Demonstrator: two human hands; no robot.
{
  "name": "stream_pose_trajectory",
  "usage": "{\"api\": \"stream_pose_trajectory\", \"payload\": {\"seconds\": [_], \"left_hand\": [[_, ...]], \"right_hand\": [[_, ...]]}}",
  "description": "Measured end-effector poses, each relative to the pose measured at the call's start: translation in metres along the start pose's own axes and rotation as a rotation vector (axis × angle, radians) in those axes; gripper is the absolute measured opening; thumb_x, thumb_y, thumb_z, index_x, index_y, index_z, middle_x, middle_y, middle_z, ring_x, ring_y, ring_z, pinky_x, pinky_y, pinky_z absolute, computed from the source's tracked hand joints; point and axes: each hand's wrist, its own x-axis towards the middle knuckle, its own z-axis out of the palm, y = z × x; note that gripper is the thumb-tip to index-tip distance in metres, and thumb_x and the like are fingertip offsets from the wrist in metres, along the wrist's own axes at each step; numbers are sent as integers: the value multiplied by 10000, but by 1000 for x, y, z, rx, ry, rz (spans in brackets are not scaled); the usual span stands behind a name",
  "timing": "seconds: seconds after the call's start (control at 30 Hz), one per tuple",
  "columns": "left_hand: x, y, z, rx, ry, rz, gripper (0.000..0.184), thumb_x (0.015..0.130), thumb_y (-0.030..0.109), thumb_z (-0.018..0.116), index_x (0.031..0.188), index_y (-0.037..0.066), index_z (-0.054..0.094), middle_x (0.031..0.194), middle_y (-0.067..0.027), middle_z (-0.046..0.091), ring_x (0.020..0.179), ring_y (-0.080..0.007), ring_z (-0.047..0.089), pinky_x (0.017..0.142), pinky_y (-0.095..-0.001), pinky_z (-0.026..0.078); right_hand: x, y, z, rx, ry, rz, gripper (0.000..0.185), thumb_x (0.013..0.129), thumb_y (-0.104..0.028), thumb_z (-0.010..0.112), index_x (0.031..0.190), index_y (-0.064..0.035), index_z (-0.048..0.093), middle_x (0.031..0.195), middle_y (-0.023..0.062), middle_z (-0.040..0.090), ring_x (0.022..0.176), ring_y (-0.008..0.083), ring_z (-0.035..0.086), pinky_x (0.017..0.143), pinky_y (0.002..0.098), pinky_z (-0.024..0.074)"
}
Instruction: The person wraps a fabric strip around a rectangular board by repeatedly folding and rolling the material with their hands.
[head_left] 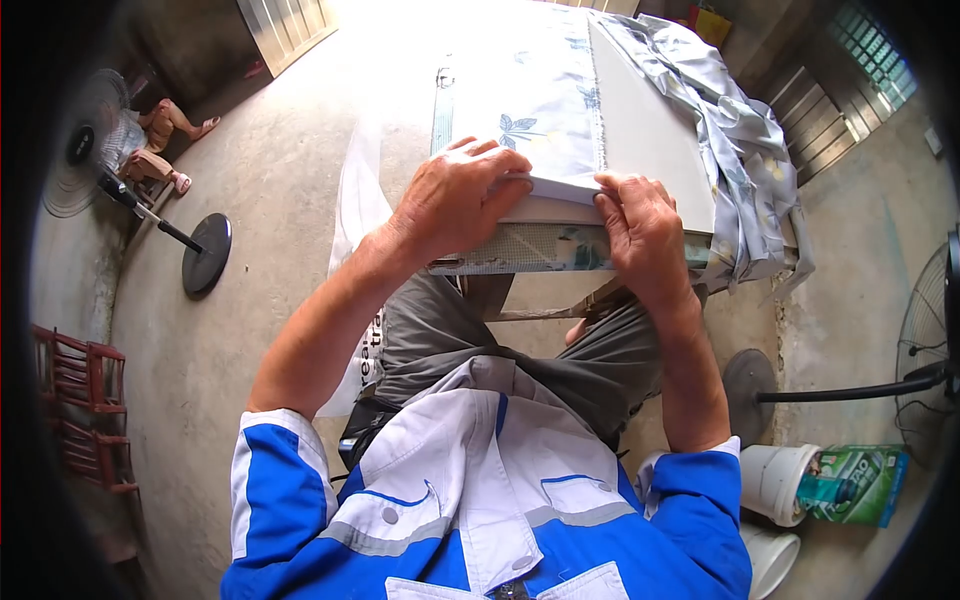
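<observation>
A white cloth with a blue leaf print (548, 105) lies spread on the table in front of me. Its near edge is turned up into a narrow folded strip (566, 188) stretched between my hands. My left hand (462, 190) is closed on the left part of this fold, thumb and fingers pinching it. At the right end, my right hand (643, 222) grips the fold between thumb and fingers. Parts of the strip are hidden under the fingers of both hands.
The table (655, 130) has a worn front edge. Bunched printed fabric (745, 150) hangs over its right side. Standing fans are at left (205, 250) and right (750, 390). White buckets (772, 480) and a green bag (860, 485) lie lower right. A seated person (150, 145) is far left.
</observation>
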Motion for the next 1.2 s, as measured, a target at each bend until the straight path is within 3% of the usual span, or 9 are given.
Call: {"api": "stream_pose_trajectory", "payload": {"seconds": [0.33, 0.63, 0.83, 0.93, 1.03, 1.13, 1.2], "left_hand": [[4, -1, 1, 109, -7, -136, 312, 1005, 294, 729, 1198, 50, 715, 1028, -179, 765, 939, -344, 751, 851, -437, 590], [11, -4, 4, 177, -61, -280, 482, 986, 456, 729, 1284, 77, 709, 901, -174, 787, 874, -321, 791, 826, -437, 601], [17, 3, -1, 229, -139, -419, 564, 957, 518, 744, 1308, 79, 698, 943, -172, 798, 903, -317, 794, 843, -444, 599], [20, 6, -6, 239, -175, -447, 580, 949, 543, 739, 1299, 81, 697, 969, -176, 800, 931, -334, 790, 867, -459, 595], [20, 3, -4, 238, -194, -438, 557, 957, 547, 718, 1276, 91, 692, 1007, -186, 796, 972, -373, 776, 899, -487, 583], [20, 10, -8, 247, -200, -472, 541, 962, 555, 690, 1227, 84, 734, 1114, -194, 780, 1133, -366, 734, 982, -492, 570], [18, 6, -4, 269, -178, -449, 537, 962, 561, 686, 1221, 93, 737, 1112, -193, 779, 1125, -372, 734, 979, -492, 570]], "right_hand": [[6, 3, 3, 125, -8, 155, 233, 986, -119, 734, 1169, 23, 707, 976, 193, 740, 937, 369, 710, 861, 465, 555], [8, 7, 9, 10, -45, 242, 342, 983, -217, 755, 1222, 16, 683, 934, 181, 724, 920, 370, 697, 875, 490, 516], [11, 6, 9, -40, -83, 275, 372, 978, -254, 759, 1231, 10, 684, 1049, 188, 718, 976, 366, 692, 896, 500, 507], [8, 0, 11, -229, -51, 212, 383, 976, -258, 754, 1249, 1, 680, 1141, 190, 703, 1063, 359, 674, 922, 496, 502], [2, -22, 17, -211, 51, 5, 438, 977, -282, 748, 1302, 0, 664, 1258, 202, 687, 1193, 371, 641, 991, 508, 475], [2, -52, 29, -109, -75, -134, 620, 957, -343, 768, 1411, 45, 603, 1423, 250, 630, 1383, 401, 554, 1167, 524, 371], [1, -60, 41, -100, -144, -157, 726, 953, -387, 767, 1475, 70, 555, 1509, 277, 576, 1465, 412, 498, 1245, 529, 300]]}}
